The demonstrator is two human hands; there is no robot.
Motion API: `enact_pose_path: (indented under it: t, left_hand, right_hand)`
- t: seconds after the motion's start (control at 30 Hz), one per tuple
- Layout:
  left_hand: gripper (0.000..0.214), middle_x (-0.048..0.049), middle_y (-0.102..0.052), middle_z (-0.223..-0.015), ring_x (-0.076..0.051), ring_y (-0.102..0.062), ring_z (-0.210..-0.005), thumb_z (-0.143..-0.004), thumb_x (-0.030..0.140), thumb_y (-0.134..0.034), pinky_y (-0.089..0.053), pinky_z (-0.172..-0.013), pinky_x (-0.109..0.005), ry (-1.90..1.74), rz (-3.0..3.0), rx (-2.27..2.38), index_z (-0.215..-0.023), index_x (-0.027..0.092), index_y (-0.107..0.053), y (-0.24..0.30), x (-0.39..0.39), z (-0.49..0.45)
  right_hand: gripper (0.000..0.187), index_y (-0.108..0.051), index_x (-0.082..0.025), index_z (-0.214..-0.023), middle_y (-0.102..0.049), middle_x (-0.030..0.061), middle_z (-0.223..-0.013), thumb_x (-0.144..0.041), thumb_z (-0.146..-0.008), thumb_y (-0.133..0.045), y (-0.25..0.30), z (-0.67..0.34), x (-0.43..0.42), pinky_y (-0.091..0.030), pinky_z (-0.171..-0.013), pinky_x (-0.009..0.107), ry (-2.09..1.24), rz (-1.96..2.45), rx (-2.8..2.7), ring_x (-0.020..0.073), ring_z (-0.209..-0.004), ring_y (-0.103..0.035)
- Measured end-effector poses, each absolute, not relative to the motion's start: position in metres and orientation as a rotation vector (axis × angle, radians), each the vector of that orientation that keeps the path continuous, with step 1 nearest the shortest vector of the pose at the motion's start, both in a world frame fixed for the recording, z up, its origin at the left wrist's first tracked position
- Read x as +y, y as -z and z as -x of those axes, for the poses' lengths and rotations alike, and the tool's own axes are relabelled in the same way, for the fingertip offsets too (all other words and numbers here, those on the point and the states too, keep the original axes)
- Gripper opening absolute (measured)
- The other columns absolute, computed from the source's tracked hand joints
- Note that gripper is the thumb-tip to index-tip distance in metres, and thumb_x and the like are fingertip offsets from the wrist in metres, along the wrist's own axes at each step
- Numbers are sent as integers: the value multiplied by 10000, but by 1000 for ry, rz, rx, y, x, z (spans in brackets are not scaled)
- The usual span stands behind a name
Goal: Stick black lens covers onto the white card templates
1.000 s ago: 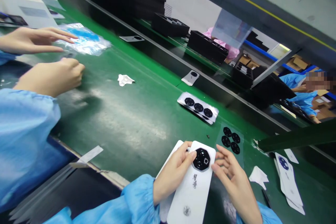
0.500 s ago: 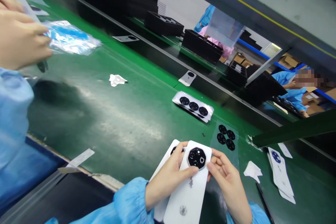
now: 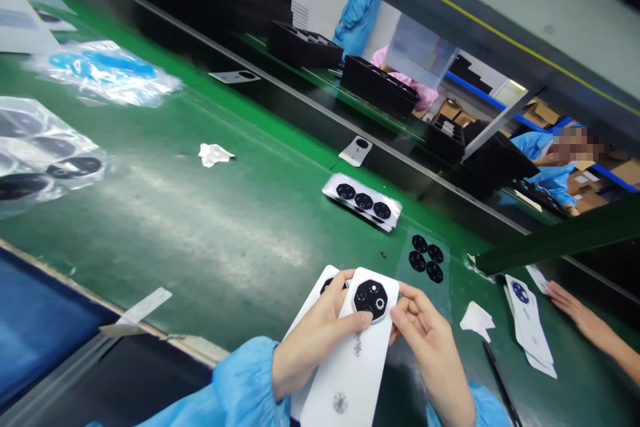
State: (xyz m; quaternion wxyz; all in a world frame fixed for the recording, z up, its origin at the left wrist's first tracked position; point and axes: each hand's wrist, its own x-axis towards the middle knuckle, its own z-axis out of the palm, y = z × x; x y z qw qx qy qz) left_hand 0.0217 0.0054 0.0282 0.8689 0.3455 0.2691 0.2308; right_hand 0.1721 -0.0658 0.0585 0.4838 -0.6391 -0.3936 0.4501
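A white phone back cover (image 3: pixel 367 363) with a black octagonal camera plate (image 3: pixel 371 299) is held tilted in front of me. My left hand (image 3: pixel 315 340) wraps its left side, thumb resting on the plate's lower edge. At the upper right edge, my right hand (image 3: pixel 433 340) pinches the cover between thumb and curled fingers. A second white back cover (image 3: pixel 306 310) lies beneath, partly hidden by my left hand. Beyond my right hand, a clear sheet (image 3: pixel 440 293) carries several black octagonal plates (image 3: pixel 427 259).
Stacked white back covers (image 3: pixel 533 330), a black pen-like stick (image 3: pixel 497 373) and a crumpled white scrap (image 3: pixel 477 320) lie right. Another person's hand (image 3: pixel 580 313) reaches in there. A stack of plate sheets (image 3: pixel 363 201) lies ahead; plastic bags (image 3: pixel 115 73) are left. A green post (image 3: pixel 560 240) slants rightward.
The co-worker's hand and blue sleeve at the left have gone from view, uncovering a plastic-wrapped pack. Another person's hand has come in at the right. My hands keep their grip.
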Motion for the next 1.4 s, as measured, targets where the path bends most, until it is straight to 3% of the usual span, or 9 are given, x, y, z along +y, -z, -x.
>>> enact_pose_path:
  t: [0.33, 0.63, 0.8, 1.23, 1.4]
  left_hand:
    - [470, -30, -614, -925, -131, -582, -711, -752, 261, -665, -463, -617, -234, -444, -751, 509, -1153, 204, -427, -28, 8, -22]
    - [468, 16, -607, -839, -135, -588, -689, -721, 223, -674, -468, -583, -221, -581, -984, 624, -1103, 222, -405, -36, 2, -28]
    - [423, 46, -601, -779, -105, -567, -621, -713, 178, -652, -455, -522, -182, -584, -931, 607, -1061, 220, -414, -39, 1, -29]
    - [539, 46, -633, -749, -96, -584, -558, -736, 230, -659, -462, -501, -187, -483, -769, 598, -1160, 232, -326, -37, -3, -30]
    - [511, -5, -673, -742, -123, -619, -590, -764, 254, -651, -472, -541, -206, -381, -689, 520, -1166, 221, -337, -39, 4, -25]
  right_hand:
    - [370, -564, -180, -1094, -555, -21, -679, -430, -825, -610, -61, -167, -67, -484, -592, 255, -1080, 1545, -937, 132, -602, -575]
    - [289, -616, -176, -802, -590, -13, -670, -448, -738, -689, -60, -159, -63, -435, -511, 214, -1058, 1545, -835, 108, -552, -507]
    - [301, -590, -173, -737, -571, -28, -642, -454, -726, -696, -52, -163, -63, -408, -516, 210, -1071, 1558, -814, 98, -538, -487]
    - [356, -481, -187, -669, -457, -68, -513, -493, -823, -579, -36, -169, -63, -354, -507, 216, -1057, 1599, -864, 89, -487, -429]
    - [353, -481, -196, -685, -468, -53, -566, -503, -848, -541, -39, -169, -63, -379, -488, 221, -1130, 1544, -828, 103, -522, -447]
